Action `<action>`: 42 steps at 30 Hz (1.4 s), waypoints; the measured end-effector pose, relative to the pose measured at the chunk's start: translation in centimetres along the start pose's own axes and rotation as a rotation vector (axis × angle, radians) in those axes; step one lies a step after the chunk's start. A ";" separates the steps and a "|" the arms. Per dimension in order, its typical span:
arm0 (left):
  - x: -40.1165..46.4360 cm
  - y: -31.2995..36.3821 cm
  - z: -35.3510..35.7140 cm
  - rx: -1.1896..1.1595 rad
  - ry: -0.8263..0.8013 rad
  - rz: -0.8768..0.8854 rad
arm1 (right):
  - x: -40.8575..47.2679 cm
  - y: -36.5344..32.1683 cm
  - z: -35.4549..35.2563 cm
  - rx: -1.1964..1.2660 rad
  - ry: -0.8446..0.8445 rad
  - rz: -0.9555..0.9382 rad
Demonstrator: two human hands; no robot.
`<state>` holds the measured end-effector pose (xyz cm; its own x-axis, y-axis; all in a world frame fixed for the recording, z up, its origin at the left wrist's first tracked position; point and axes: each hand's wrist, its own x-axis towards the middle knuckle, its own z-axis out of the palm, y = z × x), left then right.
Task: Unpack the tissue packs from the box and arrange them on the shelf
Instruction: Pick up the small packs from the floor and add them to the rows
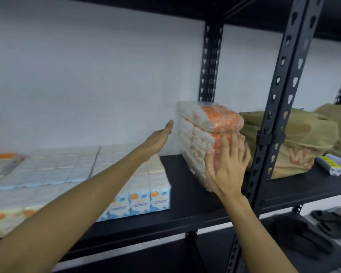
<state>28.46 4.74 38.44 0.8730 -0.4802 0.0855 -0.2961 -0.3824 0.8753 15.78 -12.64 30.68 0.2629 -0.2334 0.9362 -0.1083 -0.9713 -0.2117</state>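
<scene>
A stack of orange-and-white tissue packs (203, 131) stands on the black shelf (187, 198), close to the black upright post. My right hand (226, 164) presses flat against the stack's front, fingers spread and straight. My left hand (158, 138) reaches out flat beside the stack's left face, fingers straight; whether it touches the stack I cannot tell. Left of the stack lies a low block of white-and-blue tissue packs (140, 192) covering the shelf's left part. The box is not in view.
A black perforated post (272, 123) stands just right of my right hand. Behind it lie tan plastic bags (295, 138) and a small wrapped roll (329, 164). Dark gloves (303, 235) lie on the lower level at right. A white wall backs the shelf.
</scene>
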 end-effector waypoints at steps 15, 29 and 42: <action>-21.8 -15.2 -28.1 0.566 0.391 -0.092 | -2.4 -28.8 2.4 0.622 -1.052 -0.196; -25.8 -23.6 -30.5 -0.673 0.565 -0.241 | -3.8 -46.9 7.2 0.701 -1.370 -0.299; -24.9 -24.5 -30.4 -0.822 0.447 -0.307 | -6.8 -47.6 9.0 0.433 -1.299 -0.612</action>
<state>25.77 50.07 29.30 0.9832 -0.0442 -0.1771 0.1820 0.3089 0.9335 27.75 34.80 31.85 0.8316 0.5519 0.0624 0.5537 -0.8148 -0.1716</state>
